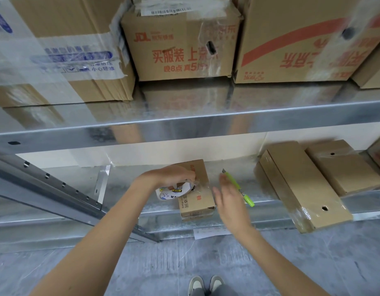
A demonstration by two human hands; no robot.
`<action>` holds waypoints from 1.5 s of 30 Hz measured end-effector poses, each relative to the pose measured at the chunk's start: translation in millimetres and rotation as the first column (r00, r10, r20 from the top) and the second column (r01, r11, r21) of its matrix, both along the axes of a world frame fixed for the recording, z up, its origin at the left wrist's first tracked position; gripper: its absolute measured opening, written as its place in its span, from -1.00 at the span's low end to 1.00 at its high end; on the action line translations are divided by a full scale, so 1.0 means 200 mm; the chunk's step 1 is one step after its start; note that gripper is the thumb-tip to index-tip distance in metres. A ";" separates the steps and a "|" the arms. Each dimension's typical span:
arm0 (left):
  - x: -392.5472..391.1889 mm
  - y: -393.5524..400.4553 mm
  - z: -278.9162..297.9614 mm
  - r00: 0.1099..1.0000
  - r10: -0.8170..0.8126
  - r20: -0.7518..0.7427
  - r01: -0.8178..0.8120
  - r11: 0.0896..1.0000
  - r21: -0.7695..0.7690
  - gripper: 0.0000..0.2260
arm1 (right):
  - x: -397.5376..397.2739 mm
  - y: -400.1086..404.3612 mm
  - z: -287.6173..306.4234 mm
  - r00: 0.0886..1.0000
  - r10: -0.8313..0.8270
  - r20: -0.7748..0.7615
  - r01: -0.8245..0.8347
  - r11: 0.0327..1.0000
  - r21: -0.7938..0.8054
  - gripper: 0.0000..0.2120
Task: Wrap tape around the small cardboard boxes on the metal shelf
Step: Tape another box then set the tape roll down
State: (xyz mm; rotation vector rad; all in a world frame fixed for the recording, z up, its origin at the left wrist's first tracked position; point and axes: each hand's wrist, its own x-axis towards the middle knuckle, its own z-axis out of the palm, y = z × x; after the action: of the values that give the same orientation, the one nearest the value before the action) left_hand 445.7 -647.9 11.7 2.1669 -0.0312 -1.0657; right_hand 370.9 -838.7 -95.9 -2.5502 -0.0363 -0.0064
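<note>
A small cardboard box [197,195] with red print sits on the lower metal shelf [125,189], its front end reaching the shelf's edge. My left hand [167,176] grips a roll of clear tape [174,192] over the box's left side, and a strip of tape runs from the roll across the box's top. My right hand [229,199] hovers just right of the box with its fingers straight, holding nothing. A green utility knife [240,188] lies on the shelf behind that hand.
Two flat taped cardboard boxes [302,184] [343,167] lie on the lower shelf at the right, one overhanging the edge. Big cartons [180,43] fill the upper shelf [184,127]. A slanted metal rail [45,184] crosses the left. My shoes [206,285] stand on grey floor.
</note>
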 end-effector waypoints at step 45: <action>-0.65 -0.20 0.09 0.575 0.797 0.187 -0.421 0.484 -0.768 -0.81 | -0.09 0.12 0.77 0.999 0.034 0.032 -0.047 0.760 0.649 -0.90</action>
State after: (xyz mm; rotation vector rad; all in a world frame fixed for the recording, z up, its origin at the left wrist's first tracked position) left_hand 316.6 -688.9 30.4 1.4954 0.1394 0.0606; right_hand 353.3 -815.6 57.9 -1.8423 -0.0813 -0.0217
